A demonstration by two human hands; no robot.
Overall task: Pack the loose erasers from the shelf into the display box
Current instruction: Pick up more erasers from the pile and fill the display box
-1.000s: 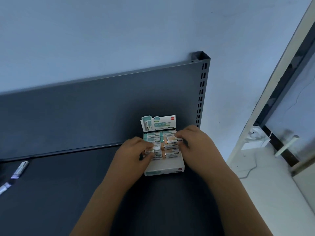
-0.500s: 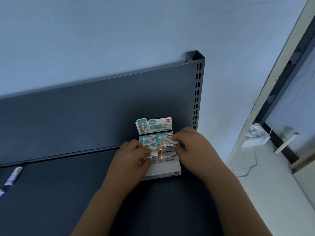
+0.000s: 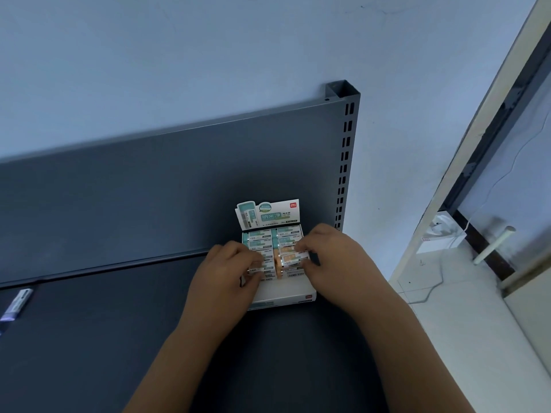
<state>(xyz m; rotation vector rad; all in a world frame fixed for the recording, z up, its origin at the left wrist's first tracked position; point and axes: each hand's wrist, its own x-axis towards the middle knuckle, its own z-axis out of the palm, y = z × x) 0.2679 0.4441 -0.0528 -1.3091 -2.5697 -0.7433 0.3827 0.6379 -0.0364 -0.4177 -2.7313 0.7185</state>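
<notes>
Dark shelf (image 3: 89,338) carries the display box (image 3: 283,292), its erasers (image 3: 286,234) lying long axis left-to-right in two columns; left hand (image 3: 226,272) pinches an eraser (image 3: 258,269) at the left column, right hand (image 3: 334,257) pinches another at the right, each nearest its own side.

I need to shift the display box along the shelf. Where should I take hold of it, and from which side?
Grip the display box by its low white base, one hand on each side wall, coming from left and right. The header card behind looks thin and upright, and the open top is packed with erasers; neither likely bears a grip.
</notes>
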